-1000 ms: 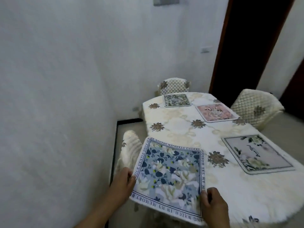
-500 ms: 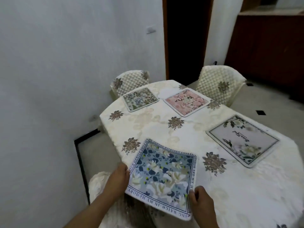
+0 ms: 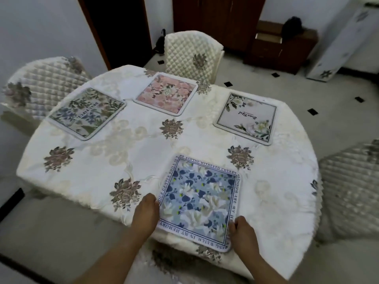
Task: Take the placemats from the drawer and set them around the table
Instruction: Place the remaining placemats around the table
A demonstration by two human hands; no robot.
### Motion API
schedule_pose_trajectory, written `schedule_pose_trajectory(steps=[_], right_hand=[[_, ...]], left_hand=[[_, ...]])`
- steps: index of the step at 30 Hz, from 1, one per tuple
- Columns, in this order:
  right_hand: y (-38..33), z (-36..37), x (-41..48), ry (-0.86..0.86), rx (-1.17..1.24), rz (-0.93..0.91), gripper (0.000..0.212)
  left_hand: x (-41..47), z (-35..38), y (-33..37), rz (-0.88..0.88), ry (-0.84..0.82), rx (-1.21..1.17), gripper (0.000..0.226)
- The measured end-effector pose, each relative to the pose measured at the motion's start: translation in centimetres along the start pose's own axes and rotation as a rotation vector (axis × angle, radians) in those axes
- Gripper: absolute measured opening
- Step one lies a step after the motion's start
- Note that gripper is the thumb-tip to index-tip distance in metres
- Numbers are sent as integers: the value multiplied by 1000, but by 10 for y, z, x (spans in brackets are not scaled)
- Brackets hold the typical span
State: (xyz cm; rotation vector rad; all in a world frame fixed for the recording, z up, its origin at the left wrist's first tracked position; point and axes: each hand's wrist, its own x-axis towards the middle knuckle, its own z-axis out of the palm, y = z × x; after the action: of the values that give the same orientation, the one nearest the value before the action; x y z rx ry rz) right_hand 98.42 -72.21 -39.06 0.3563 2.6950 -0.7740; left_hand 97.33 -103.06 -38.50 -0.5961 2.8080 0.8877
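Since the earlier frames the blue placemat has come further onto the table. Before, it was held tilted at a corner of the table with much of it past the edge. Now it lies nearly flat on the cloth at the near side, and only its near edge hangs past the rim where the cloth begins to fall. The person has also moved round, so the table is now seen more from the front.

The three other placemats did not move: the green placemat at the far left, the pink placemat before a quilted chair, and the white placemat at the right. They lie well apart from each other and from the blue one.

The right hand pinches the near right corner of the blue placemat, with the thumb on top. The left hand touches its left edge, but the fingertips are hidden, so I cannot tell if it grips or only rests beside it.

I judge that this is the fourth placemat being set, and no other one shows in the hands, so the task is almost done. What remains is to push it a little away from the rim, make it straight and let go. If it is let go now, the hanging edge may pull it off the table
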Motion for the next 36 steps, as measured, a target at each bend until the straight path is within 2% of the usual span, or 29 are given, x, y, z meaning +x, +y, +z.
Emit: schedule_pose_trajectory(steps=[6,10,12,14,16,18,21,25,30,33,36], right_hand=[[1,15,-9,74,-37,79,25],[0,23,-13,143,2,105,22],[-2,27,-16,267,-68,62,13],[-8,35,-20,334,-159,-29,35],[-21,48,-23,314,-202,-192,53],[-40,70,-23,218,-251,-322,59],[-59,98,-19,81,-314,-424,63],[-32,95,-19,47,-315,-426,63],[19,67,-27,29,-272,-356,66],[16,59,-26,-19,-277,-334,66],[-17,56,7,29,-244,-327,63]], left_hand=[[-6,5,-28,62,-58,77,20],[-7,7,-34,91,-55,117,14],[-9,12,-42,159,-11,219,30],[-16,23,-37,254,11,260,44],[-26,38,-20,392,11,288,49],[-33,60,-3,505,-56,311,53],[-37,86,11,604,-140,352,53],[-36,90,0,638,-151,403,56],[-31,65,-35,600,-199,430,62],[-24,63,-27,559,-219,377,66],[11,73,7,558,-171,331,67]])
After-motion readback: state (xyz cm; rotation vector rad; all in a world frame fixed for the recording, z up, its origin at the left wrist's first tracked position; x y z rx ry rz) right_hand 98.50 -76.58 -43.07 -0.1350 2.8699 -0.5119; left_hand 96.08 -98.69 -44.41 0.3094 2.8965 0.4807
